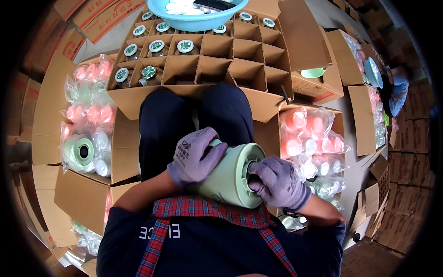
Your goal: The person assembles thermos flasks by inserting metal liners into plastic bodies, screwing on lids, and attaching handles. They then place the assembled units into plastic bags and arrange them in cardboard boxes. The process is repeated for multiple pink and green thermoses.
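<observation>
Lying on its side over the lap, close to the plaid apron (198, 207), the pale green cylindrical casing (221, 173) is between the two gloved hands. The left hand (194, 150) is pressed around its left end. The right hand (282, 182) has its fingers curled into the ring-shaped opening at the right end; the tips are hidden, so I cannot tell if they pinch something. The work on this casing is, I judge, in the middle.

Ahead of the casing stands the divided carton (125, 98). It seems partly filled: several compartments hold clear vessels with white-and-green round caps (185, 46), while others, mostly toward the right, have nothing visible inside. The light blue basin (198, 23) hides some far ones. To the left and right of the casing, bagged pink cups (93, 113) in cartons apparently remain for use.
</observation>
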Motion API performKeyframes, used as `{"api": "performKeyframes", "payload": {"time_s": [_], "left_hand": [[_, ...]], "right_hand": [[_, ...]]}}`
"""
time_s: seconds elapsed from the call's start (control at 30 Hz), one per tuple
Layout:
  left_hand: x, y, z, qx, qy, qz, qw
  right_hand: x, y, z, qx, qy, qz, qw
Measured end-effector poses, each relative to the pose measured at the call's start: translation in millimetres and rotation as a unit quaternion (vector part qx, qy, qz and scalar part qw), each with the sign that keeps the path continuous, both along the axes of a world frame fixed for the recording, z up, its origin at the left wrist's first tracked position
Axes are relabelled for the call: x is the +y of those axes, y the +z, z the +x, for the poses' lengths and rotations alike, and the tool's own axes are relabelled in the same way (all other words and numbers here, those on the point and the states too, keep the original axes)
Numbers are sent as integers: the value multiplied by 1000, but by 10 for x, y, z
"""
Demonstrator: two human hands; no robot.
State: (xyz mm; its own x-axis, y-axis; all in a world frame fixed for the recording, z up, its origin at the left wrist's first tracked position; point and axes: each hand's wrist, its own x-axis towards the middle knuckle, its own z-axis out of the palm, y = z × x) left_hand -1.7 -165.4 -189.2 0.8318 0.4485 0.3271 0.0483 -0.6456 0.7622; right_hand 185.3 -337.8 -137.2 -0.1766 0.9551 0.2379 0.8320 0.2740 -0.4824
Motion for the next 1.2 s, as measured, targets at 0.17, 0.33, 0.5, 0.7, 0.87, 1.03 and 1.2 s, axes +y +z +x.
{"api": "performKeyframes", "payload": {"time_s": [0.17, 0.33, 0.5, 0.7, 0.87, 1.03, 1.2], "left_hand": [[-146, 8, -125, -65, 34, 246, 967], [-233, 110, -268, -24, 75, 151, 985], [-275, 134, -327, -70, 136, 44, 987], [-1, 117, -294, -12, 16, -143, 990], [410, -118, -283, 18, -86, -366, 927], [653, -303, -38, 40, -224, -421, 878], [696, -389, 230, 79, -298, -455, 836]], "right_hand": [[-9, -151, 28, 6, -7, 55, 998], [204, -133, 271, 115, 60, -9, 992], [1094, -452, 1432, -166, -463, 34, 870], [1392, -1281, 2067, -213, -375, -315, 845], [957, -341, 1381, 239, -370, -80, 894], [176, 412, 140, -122, 123, 233, 957], [8, 575, -1, -168, 215, 198, 941]]}}
